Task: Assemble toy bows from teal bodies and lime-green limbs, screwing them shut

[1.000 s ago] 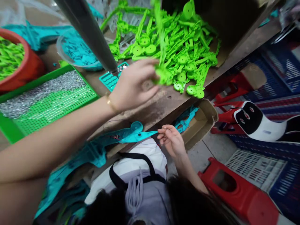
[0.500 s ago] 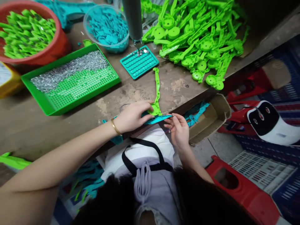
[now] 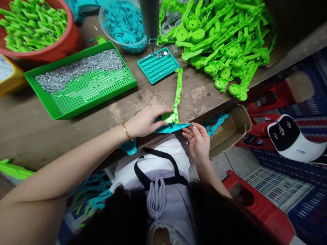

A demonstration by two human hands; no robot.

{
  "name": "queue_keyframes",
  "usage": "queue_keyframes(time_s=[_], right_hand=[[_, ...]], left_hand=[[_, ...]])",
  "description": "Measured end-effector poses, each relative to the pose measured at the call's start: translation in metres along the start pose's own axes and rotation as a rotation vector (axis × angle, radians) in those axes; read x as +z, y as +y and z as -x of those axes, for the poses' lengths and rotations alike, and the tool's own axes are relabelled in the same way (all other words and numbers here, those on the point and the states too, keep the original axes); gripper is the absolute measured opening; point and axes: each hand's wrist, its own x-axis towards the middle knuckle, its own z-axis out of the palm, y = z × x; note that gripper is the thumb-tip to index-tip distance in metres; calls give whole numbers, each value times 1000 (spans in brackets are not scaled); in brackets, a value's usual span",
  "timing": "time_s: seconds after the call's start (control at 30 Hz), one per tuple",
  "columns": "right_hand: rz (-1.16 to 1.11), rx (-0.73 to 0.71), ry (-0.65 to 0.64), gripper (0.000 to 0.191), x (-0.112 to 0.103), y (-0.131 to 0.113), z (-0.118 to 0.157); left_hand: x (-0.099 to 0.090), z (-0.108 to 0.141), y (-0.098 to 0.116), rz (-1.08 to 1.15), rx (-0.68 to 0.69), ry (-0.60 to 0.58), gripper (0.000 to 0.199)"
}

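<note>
A long turquoise plastic piece (image 3: 175,128) lies along the table's front edge, partly hidden under my left hand (image 3: 146,120). My left hand is closed on it, thumb along its near side and fingertips at the round disc of a bright green plastic arm (image 3: 177,97). That green arm rests on the tabletop, its thin end pointing away from me. At the turquoise piece's right tip, my right hand (image 3: 199,139) pinches with thumb and forefinger, the other fingers curled. Thin dark red and blue wires (image 3: 176,143) run below the piece toward my right hand.
A turquoise ridged tray (image 3: 158,68) with small metal discs lies under a vertical driver tool (image 3: 150,20). Left of it are a green tray of screws (image 3: 87,102), a turquoise-filled bowl (image 3: 124,27) and a red tub (image 3: 73,41). Green arms (image 3: 224,47) are heaped right; a cardboard box (image 3: 230,132) sits below.
The view has shifted slightly, so the table things sit a little differently. The turquoise piece now shows more of its face. Both hands keep their hold on it.
</note>
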Motion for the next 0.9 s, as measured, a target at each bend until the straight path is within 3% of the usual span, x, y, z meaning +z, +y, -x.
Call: queue_keyframes(time_s=[0.2,0.37,0.57,0.67,0.77,0.83,0.9], right_hand=[[-3,1,14,23,3,-4,2],[14,30,13,23,3,-2,-2],[385,-123,-19,13,-22,-17,-9],[355,53,-169,16,-22,-37,0],[256,164,-408,18,-4,-53,8],[275,19,-464,15,13,-58,4],[377,-305,-392,9,27,-58,-10]], left_hand=[[0,-6,-5,5,40,-100,41],[5,-8,-5,-6,48,-70,41],[2,-12,-6,-98,77,-122,34],[-2,-13,6,-121,51,-132,32],[-6,-15,34,62,8,-53,30],[-6,-20,52,327,-58,-20,31],[-4,-28,64,574,-157,-12,32]])
